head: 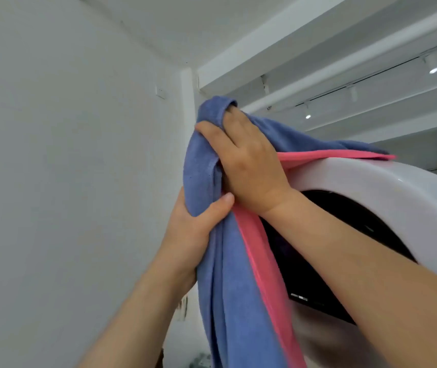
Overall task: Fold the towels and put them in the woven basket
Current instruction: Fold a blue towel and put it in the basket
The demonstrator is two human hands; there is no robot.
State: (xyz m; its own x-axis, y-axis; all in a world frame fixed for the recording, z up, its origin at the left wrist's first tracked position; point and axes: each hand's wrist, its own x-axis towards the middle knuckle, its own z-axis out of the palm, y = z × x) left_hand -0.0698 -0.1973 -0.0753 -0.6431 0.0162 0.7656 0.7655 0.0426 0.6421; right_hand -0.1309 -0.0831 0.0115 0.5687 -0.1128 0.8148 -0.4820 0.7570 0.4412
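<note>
two towels, blue towel point(228, 301) over pink towel point(257, 243), draped off the white machine point(371, 187), long axes hanging down, my left hand point(193, 235) and right hand point(249, 166), fingers curled round the blue one

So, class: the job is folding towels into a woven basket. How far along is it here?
Done: nothing visible; no folded towel or basket shows. In hand: left hand and right hand grip the blue towel, lying with a pink towel over the white machine. Left: folding both, then putting them away.
</note>
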